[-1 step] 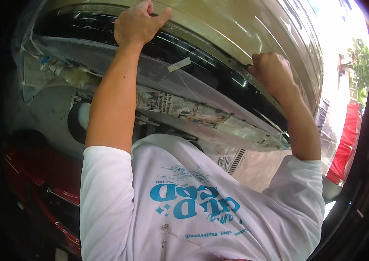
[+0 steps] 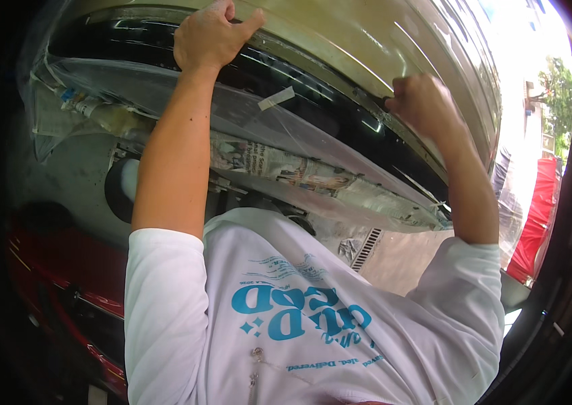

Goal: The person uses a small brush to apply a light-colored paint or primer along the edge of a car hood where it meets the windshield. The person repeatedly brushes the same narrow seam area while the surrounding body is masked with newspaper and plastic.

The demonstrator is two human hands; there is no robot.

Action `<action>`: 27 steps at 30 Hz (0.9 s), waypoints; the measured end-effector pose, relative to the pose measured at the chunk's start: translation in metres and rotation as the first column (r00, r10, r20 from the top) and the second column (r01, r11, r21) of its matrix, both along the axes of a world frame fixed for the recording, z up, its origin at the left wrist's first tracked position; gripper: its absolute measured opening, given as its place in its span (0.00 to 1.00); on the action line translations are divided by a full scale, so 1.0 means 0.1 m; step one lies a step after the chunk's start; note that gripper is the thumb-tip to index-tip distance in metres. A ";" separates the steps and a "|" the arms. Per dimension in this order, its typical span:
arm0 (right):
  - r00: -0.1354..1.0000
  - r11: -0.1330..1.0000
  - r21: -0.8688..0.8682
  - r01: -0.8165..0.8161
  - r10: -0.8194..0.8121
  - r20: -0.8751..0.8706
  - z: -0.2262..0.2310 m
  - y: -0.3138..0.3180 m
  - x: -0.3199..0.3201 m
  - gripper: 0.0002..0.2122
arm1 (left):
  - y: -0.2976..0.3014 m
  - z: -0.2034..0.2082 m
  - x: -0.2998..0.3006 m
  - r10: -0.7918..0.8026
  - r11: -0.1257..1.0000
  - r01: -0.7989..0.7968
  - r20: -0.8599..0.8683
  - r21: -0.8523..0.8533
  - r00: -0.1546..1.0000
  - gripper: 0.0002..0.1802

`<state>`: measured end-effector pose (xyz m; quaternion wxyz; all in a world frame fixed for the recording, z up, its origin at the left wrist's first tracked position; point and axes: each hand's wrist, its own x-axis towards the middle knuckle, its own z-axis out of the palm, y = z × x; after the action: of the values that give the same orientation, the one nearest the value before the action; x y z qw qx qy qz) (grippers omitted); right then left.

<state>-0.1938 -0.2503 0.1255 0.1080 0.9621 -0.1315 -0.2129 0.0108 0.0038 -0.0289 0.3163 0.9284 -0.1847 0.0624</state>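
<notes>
My left hand (image 2: 210, 37) is at the edge of a gold vehicle roof (image 2: 340, 40), thumb stretched to the right, apart from the bent forefinger. Its other fingers are partly hidden. Further right, my right hand (image 2: 426, 106), slightly smeared by motion, is closed at the same edge. A small dark tip pokes out on its left side; what it belongs to is hidden in the fist. Between both hands runs a narrow, dull channel along the roof edge, and below it a glossy black panel (image 2: 316, 96) with a piece of pale tape (image 2: 277, 98) stuck near its lower edge.
Clear plastic sheeting (image 2: 130, 75) and newspaper (image 2: 269, 162) cover the vehicle's side below the black panel. A dark red car (image 2: 63, 270) stands at the lower left. To the right hangs red cloth (image 2: 535, 216). A floor grate (image 2: 368, 248) shows below.
My right hand has shifted slightly upward at the roof edge and is more blurred. My left hand has moved a touch to the left, staying at the edge.
</notes>
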 end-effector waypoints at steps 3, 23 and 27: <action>0.979 0.915 0.357 0.189 -0.149 -0.136 0.00 -0.53 0.17 0.11 | -0.04 -0.01 0.01 -0.032 0.999 0.032 0.015 -0.013 0.999 0.33; 0.953 0.938 0.275 0.211 -0.134 -0.272 -0.01 -0.61 0.46 0.12 | -0.05 0.03 0.02 -0.018 0.995 0.022 0.040 -0.097 0.999 0.34; 0.984 0.899 0.400 0.177 -0.163 -0.067 0.02 -0.67 0.10 0.12 | -0.04 0.10 0.02 -0.001 0.996 0.002 0.009 -0.094 1.000 0.33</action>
<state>-0.1841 -0.3171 0.1271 -0.1103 0.9449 -0.1663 -0.2594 0.0123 -0.0005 -0.0193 0.3586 0.9121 -0.1838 0.0750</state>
